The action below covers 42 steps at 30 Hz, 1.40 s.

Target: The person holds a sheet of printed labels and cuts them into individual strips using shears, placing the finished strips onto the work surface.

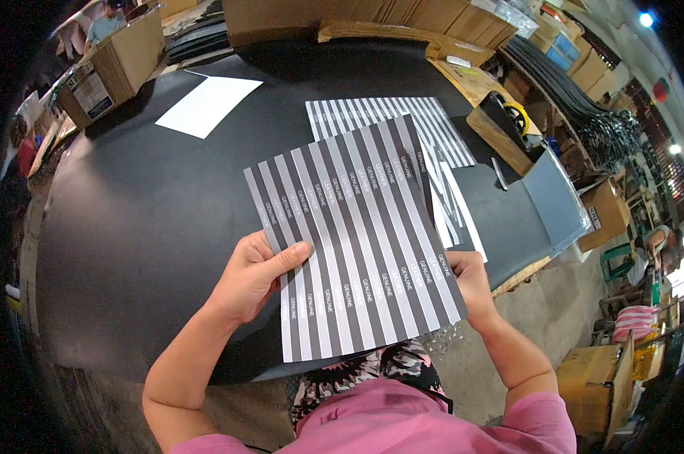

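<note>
A black-and-grey striped sheet [357, 234], printed with "GENUINE LEATHER", is held up in front of me, slightly bent. My left hand [255, 272] grips its left edge, thumb on the printed face. At the lower right edge my right hand [469, 284] holds the sheet from behind, its fingertips mostly hidden. Another striped sheet [448, 129] lies on the black table beyond, partly covered by the held one. Thin white strips [463, 212] are scattered to the right of the held sheet.
The black table [122, 227] carries a white sheet [209, 104] at far left. A tape dispenser [514, 119], a cutter-like tool [500, 173] and a grey sheet [550, 197] lie on the right. Cardboard boxes [118, 64] line the back. A person [105, 26] is far left.
</note>
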Available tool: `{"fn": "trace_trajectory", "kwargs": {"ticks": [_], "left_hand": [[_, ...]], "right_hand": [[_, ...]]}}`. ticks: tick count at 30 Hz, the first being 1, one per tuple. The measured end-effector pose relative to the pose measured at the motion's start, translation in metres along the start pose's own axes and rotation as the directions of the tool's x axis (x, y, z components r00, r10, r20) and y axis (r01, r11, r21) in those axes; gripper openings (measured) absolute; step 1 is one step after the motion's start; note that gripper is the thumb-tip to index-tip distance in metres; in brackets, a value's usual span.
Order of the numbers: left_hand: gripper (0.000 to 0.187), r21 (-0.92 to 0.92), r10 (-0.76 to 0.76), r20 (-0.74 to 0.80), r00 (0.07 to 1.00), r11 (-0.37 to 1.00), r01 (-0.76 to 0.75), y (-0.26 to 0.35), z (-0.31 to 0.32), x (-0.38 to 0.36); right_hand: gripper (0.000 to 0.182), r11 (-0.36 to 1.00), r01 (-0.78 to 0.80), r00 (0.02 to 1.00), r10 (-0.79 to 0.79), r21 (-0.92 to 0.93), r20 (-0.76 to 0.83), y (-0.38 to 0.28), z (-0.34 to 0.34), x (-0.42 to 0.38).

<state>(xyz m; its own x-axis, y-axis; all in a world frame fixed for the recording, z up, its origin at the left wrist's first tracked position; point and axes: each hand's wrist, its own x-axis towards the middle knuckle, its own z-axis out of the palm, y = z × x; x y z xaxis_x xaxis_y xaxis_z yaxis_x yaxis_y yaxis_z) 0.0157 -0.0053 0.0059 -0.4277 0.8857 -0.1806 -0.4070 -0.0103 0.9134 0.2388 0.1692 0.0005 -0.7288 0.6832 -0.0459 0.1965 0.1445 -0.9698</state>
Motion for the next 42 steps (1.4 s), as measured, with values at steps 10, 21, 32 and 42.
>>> {"fn": "trace_trajectory", "kwargs": {"ticks": [10, 21, 32, 42], "left_hand": [[0.026, 0.024, -0.014, 0.081, 0.997, 1.0, 0.012, -0.002, 0.003, -0.004], [0.027, -0.018, -0.016, 0.097, 0.995, 1.0, 0.018, 0.005, 0.001, -0.005], [0.029, -0.036, -0.013, 0.075, 0.997, 0.999, 0.015, 0.001, -0.002, -0.003], [0.028, -0.04, -0.018, 0.086, 0.996, 0.999, 0.022, 0.001, -0.003, -0.002]], "right_hand": [[0.021, 1.0, 0.012, 1.0, -0.012, 0.02, 0.012, -0.012, 0.003, 0.022], [0.02, 0.997, 0.073, 0.997, -0.073, 0.0, 0.036, -0.021, 0.005, 0.035], [0.02, 0.997, 0.08, 0.997, -0.081, 0.011, 0.017, -0.019, 0.007, 0.036], [0.021, 0.997, 0.073, 0.997, -0.073, 0.022, 0.023, -0.019, 0.009, 0.035]]}}
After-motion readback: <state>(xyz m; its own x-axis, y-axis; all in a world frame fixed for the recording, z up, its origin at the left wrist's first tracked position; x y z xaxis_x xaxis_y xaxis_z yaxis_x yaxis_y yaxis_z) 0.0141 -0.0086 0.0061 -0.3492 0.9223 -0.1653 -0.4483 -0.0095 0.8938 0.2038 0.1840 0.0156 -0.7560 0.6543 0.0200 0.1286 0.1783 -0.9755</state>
